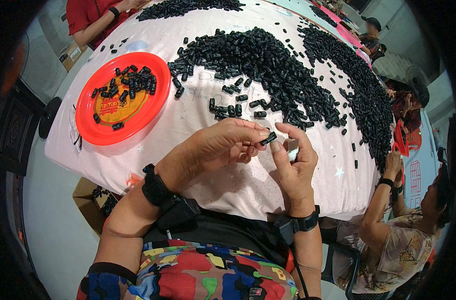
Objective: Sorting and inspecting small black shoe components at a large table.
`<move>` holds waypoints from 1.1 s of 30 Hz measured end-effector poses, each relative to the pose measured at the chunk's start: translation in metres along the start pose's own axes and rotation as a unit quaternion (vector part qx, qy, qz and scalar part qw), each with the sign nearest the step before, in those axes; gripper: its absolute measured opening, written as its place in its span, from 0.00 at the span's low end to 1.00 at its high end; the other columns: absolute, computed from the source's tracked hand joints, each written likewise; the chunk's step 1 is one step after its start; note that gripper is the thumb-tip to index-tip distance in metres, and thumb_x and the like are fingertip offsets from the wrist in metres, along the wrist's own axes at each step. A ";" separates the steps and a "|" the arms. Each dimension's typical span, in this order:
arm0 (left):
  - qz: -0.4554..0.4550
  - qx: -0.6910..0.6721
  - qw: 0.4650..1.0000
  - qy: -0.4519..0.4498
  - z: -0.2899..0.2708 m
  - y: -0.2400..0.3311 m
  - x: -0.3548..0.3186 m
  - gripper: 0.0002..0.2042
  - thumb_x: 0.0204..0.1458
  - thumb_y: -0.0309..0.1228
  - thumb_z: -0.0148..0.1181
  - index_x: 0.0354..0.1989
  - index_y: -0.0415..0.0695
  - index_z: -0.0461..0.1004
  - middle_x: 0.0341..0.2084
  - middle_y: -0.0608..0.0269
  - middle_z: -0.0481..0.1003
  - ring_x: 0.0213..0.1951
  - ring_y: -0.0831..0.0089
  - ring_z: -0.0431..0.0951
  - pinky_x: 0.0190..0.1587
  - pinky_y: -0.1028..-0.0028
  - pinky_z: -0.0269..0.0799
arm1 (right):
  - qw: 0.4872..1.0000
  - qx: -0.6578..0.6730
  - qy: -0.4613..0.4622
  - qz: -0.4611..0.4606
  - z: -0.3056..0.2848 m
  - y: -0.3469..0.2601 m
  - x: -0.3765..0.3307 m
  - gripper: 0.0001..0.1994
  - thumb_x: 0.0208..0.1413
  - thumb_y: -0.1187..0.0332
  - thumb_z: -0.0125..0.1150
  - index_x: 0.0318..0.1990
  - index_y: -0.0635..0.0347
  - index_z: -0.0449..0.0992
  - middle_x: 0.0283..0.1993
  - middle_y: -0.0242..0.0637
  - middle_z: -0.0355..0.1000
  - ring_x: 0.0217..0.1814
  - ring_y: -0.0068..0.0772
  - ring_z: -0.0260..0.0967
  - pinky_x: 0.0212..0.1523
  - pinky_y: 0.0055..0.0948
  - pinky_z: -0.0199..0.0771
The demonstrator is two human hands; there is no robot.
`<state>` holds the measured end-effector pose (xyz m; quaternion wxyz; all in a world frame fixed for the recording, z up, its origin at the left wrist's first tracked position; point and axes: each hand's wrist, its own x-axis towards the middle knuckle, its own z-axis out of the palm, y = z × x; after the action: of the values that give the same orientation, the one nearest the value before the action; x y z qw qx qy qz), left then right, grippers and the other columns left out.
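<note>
Pale pink cloth-covered table (223,185), heaps of small black cylindrical pieces (243,55), round red tray (153,110)

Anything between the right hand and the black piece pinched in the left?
Nothing visible. The thumb of the right hand is close beside the black piece in the left hand; the loose pile lies beyond both.

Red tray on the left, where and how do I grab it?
The red tray is likely best gripped by its round rim, from the near side: that edge faces you, away from the pile of black pieces beside its far right. Keep it level, as loose pieces lie inside.
</note>
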<state>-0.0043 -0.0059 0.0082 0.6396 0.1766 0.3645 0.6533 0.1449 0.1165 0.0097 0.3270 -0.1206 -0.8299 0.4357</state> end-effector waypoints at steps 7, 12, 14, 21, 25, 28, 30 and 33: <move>0.037 -0.013 0.999 -0.032 0.001 -0.003 0.004 0.17 0.53 0.33 0.60 0.49 0.38 0.70 0.31 0.69 0.72 0.30 0.85 0.71 0.34 0.85 0.69 | 0.999 0.019 0.034 -0.021 0.002 0.005 0.001 0.08 0.52 0.73 0.62 0.40 0.62 0.75 0.33 0.35 0.76 0.31 0.16 0.70 0.30 0.17 0.67; 0.084 0.041 0.996 -0.015 0.012 0.000 -0.001 0.16 0.54 0.32 0.60 0.49 0.39 0.70 0.32 0.71 0.72 0.31 0.87 0.69 0.35 0.86 0.67 | 0.998 0.018 0.056 -0.029 0.003 0.005 0.001 0.07 0.52 0.72 0.63 0.37 0.62 0.75 0.27 0.31 0.74 0.26 0.14 0.67 0.25 0.16 0.64; 0.104 0.061 0.993 -0.001 0.010 -0.004 0.002 0.14 0.54 0.32 0.60 0.46 0.39 0.72 0.31 0.73 0.72 0.28 0.89 0.67 0.35 0.85 0.65 | 0.999 0.009 0.047 -0.022 0.003 0.004 0.000 0.07 0.52 0.72 0.64 0.36 0.62 0.75 0.26 0.31 0.74 0.25 0.14 0.67 0.24 0.16 0.64; 0.120 0.052 0.991 -0.006 0.006 -0.008 0.006 0.13 0.56 0.34 0.57 0.46 0.40 0.72 0.30 0.73 0.72 0.28 0.88 0.66 0.33 0.86 0.63 | 1.000 0.005 0.021 -0.010 0.004 0.005 -0.001 0.10 0.49 0.68 0.68 0.33 0.63 0.74 0.23 0.31 0.74 0.25 0.16 0.68 0.24 0.18 0.67; 0.106 0.066 0.992 -0.023 0.011 -0.005 0.003 0.13 0.57 0.36 0.55 0.46 0.41 0.72 0.29 0.73 0.72 0.27 0.88 0.66 0.31 0.86 0.63 | 1.000 -0.007 -0.003 -0.021 0.001 0.009 0.000 0.13 0.50 0.63 0.68 0.33 0.64 0.74 0.23 0.32 0.73 0.25 0.16 0.69 0.24 0.19 0.68; 0.101 0.089 0.990 -0.035 0.009 -0.005 0.003 0.13 0.58 0.36 0.55 0.47 0.42 0.72 0.28 0.74 0.72 0.27 0.88 0.66 0.31 0.86 0.63 | 1.000 0.001 -0.014 0.003 0.002 0.009 0.001 0.16 0.50 0.57 0.68 0.33 0.63 0.75 0.22 0.33 0.73 0.24 0.17 0.69 0.23 0.19 0.68; 0.104 0.097 0.989 -0.045 0.008 -0.005 0.003 0.13 0.58 0.36 0.55 0.47 0.42 0.72 0.28 0.75 0.72 0.27 0.88 0.65 0.31 0.86 0.63 | 1.000 0.001 -0.023 0.003 0.003 0.008 0.001 0.18 0.50 0.55 0.67 0.33 0.63 0.75 0.20 0.34 0.72 0.22 0.18 0.69 0.22 0.20 0.67; 0.103 0.103 0.987 -0.061 0.009 -0.005 0.003 0.14 0.57 0.37 0.55 0.47 0.42 0.73 0.28 0.75 0.72 0.27 0.89 0.65 0.31 0.87 0.62 | 0.999 0.005 -0.037 0.011 0.002 0.014 -0.001 0.18 0.50 0.54 0.66 0.33 0.62 0.76 0.20 0.34 0.72 0.22 0.18 0.69 0.20 0.20 0.67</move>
<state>0.0053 -0.0010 0.0098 0.5680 0.3177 0.3703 0.6628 0.1429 0.1228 -0.0026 0.2924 -0.1119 -0.8378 0.4473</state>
